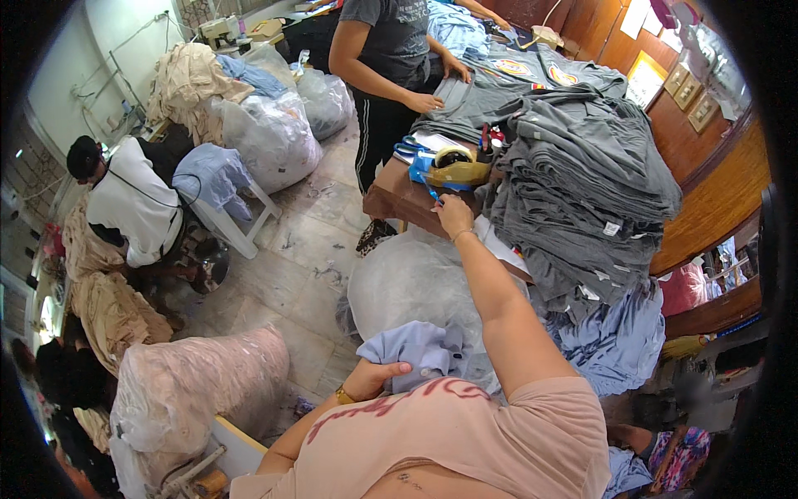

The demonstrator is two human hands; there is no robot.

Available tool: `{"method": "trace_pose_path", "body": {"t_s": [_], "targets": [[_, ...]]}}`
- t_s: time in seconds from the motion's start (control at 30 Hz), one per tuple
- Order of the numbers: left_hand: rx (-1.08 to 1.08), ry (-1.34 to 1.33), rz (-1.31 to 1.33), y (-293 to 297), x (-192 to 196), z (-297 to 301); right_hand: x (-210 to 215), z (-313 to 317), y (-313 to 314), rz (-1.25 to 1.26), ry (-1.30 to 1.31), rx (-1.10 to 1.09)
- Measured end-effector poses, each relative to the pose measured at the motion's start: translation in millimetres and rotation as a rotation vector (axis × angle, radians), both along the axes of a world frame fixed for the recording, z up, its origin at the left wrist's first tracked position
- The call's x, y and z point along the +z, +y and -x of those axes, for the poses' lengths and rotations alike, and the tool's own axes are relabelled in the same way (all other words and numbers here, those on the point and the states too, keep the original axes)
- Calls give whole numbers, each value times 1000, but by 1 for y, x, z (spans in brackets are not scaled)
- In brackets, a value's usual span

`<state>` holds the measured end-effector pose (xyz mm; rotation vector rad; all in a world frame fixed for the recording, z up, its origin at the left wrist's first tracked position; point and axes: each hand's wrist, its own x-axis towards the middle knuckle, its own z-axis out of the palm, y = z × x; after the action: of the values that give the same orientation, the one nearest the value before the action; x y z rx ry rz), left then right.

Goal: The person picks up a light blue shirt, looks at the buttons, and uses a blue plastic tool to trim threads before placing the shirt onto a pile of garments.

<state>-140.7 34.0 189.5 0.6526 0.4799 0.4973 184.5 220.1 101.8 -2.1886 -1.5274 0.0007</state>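
My left hand (pixel 374 378) is closed on a folded light blue garment (pixel 420 349), held near my body with the thumb on top. My right arm stretches forward to the near corner of the brown table (pixel 397 193). There my right hand (pixel 455 216) grips a slim blue tool (pixel 431 192), pen-like in shape; its exact kind is too small to tell. Just beyond it lie a tape roll (pixel 453 157) on a dispenser and blue-handled scissors (pixel 409 149). Beside my right forearm rises a tall stack of dark grey garments (pixel 582 179).
Below the table edge bulges a clear plastic bag (pixel 407 279). Light blue garments (pixel 611 337) hang under the grey stack. A person in a dark shirt (pixel 386 41) handles grey cloth across the table. On the left, another person (pixel 137 200) sits near a white stool (pixel 241 233). Filled plastic bags (pixel 199 378) stand around.
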Motion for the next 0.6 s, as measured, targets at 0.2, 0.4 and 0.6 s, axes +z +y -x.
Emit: {"method": "trace_pose_path", "body": {"t_s": [0.2, 0.4, 0.6], "targets": [[16, -16, 7, 23, -4, -1, 15, 6, -3, 15, -20, -27], [-32, 3, 0, 35, -9, -7, 24, 2, -6, -383, 148, -104], [-71, -26, 81, 39, -5, -9, 83, -1, 45, -314, 1737, 6]]}}
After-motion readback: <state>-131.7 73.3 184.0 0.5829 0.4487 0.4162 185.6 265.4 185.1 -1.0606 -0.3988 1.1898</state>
